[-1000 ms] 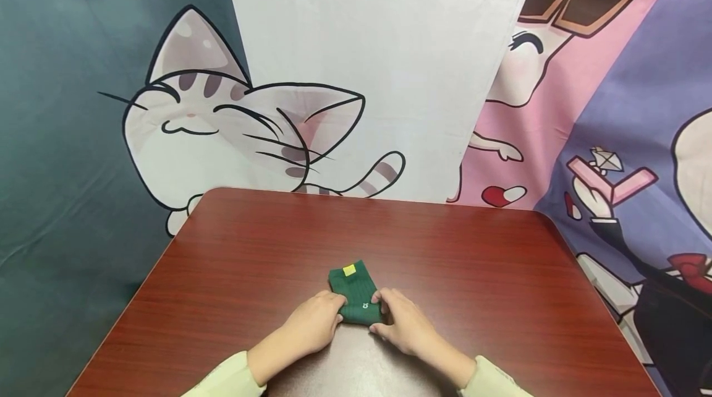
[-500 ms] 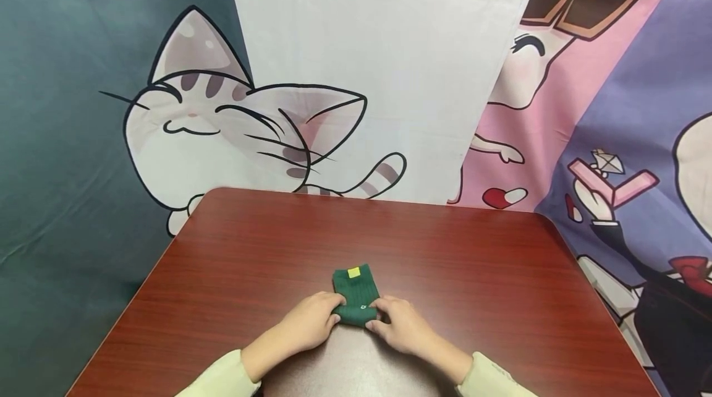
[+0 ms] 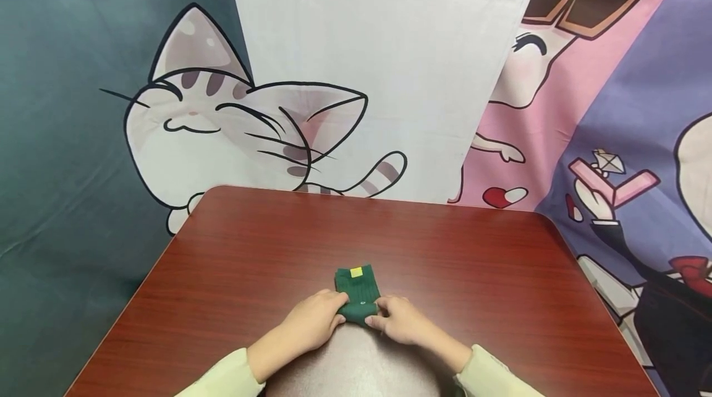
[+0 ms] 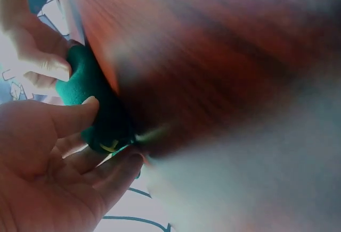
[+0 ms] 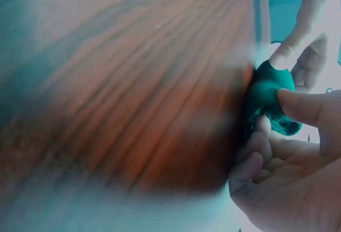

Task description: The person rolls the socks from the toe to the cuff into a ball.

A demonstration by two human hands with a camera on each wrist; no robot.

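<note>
Dark green ribbed knit, the sock [image 3: 358,293] lies near the front edge of the red-brown wooden table [image 3: 473,273], at about 6 o'clock on the tabletop and straight ahead of the person. Over the last second its visible length has shrunk: the near end, where a small pale logo showed a second ago, has been turned up and over, and the roll has crept toward 12 o'clock, so less flat fabric is left between the fingers and the far cuff. Judging by that, the rolling is well along, with only a short stretch of cuff still to take in.

The left hand [image 3: 313,324] pinches the roll from 9 o'clock, thumb on top and fingers curled beneath, as the left wrist view shows [image 4: 50,152]. The right hand [image 3: 402,323] grips it from 3 o'clock in the same way, its thumb pressed over the bundle in the right wrist view [image 5: 287,152]. Both hands have stayed closed on the fabric throughout.

The sock now reads as a thick, rounded wad at the near end and a flat ribbed rectangle at the far end, with a small yellow tag [image 3: 356,272] on the cuff at 12 o'clock. Up close the knit looks soft and bunched, slightly teal under the wrist cameras.
</note>
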